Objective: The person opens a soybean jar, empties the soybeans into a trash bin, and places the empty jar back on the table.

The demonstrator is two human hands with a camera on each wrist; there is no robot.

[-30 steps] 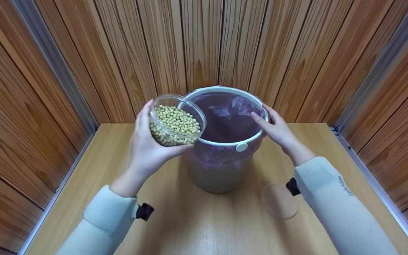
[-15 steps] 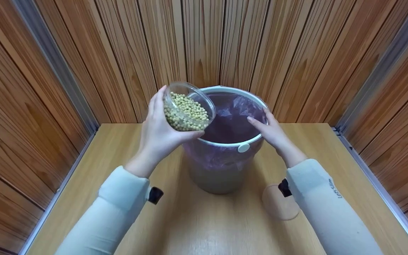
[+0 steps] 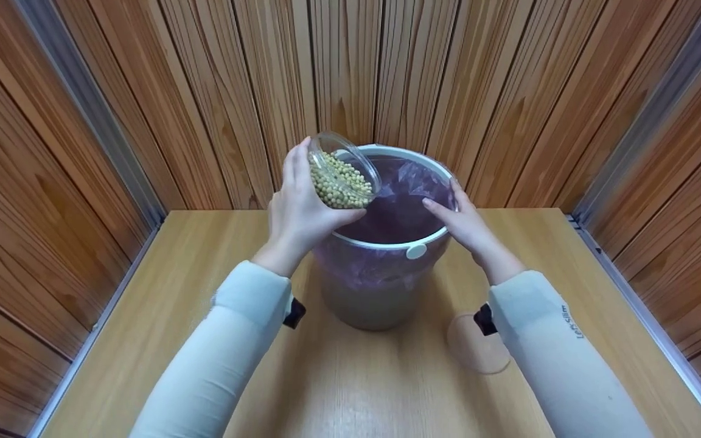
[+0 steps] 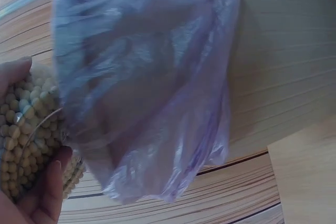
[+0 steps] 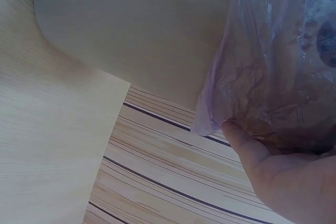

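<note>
My left hand (image 3: pixel 302 210) grips a clear round plastic jar (image 3: pixel 356 150) around its side, thumb along the lower edge. Pale yellow-green dried beans (image 3: pixel 339 184) fill much of it. The jar is tilted with its mouth facing right, over the left rim of a trash bin (image 3: pixel 369 307). A thin purple bin liner (image 3: pixel 381 264) covers the bin's mouth and hangs down outside under a white ring (image 3: pixel 381 245). On the bin's right rim, my right hand (image 3: pixel 466 225) holds on, thumb on the inner side and fingers outside. The right wrist view shows a finger (image 5: pixel 244 142) against the liner.
A clear round lid (image 3: pixel 475 347) lies flat on the wooden table (image 3: pixel 362 389), right of the bin and partly behind the right wrist's camera. Wood-panelled walls (image 3: pixel 344 67) stand behind and at both sides, with metal strips along the edges.
My left hand has carried the jar right and away from me, from beside the bin to over its rim, tilting it further. The right hand stays on the rim with only a slight shift.
</note>
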